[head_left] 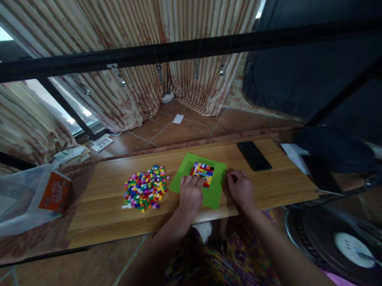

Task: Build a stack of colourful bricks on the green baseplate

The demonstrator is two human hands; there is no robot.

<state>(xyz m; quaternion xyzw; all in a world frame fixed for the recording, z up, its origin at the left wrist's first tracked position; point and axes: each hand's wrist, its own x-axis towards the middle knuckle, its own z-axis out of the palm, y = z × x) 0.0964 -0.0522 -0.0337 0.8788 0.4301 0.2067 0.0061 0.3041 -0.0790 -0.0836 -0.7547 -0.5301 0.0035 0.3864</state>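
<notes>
A green baseplate (214, 194) lies on a wooden board (112, 198), with a patch of small coloured bricks (203, 172) built on its middle. My left hand (190, 194) rests on the plate just below that patch, fingers curled and pressed at its near edge. My right hand (239, 188) lies at the plate's right edge, fingers bent down on the board; whether it holds anything is hidden. A loose pile of coloured bricks (145, 188) sits to the left of the plate.
A black phone (254, 155) lies at the board's far right. A clear plastic bag with an orange box (55, 192) is at the left. A round fan (341, 246) stands low right. Curtains and a black bar are ahead.
</notes>
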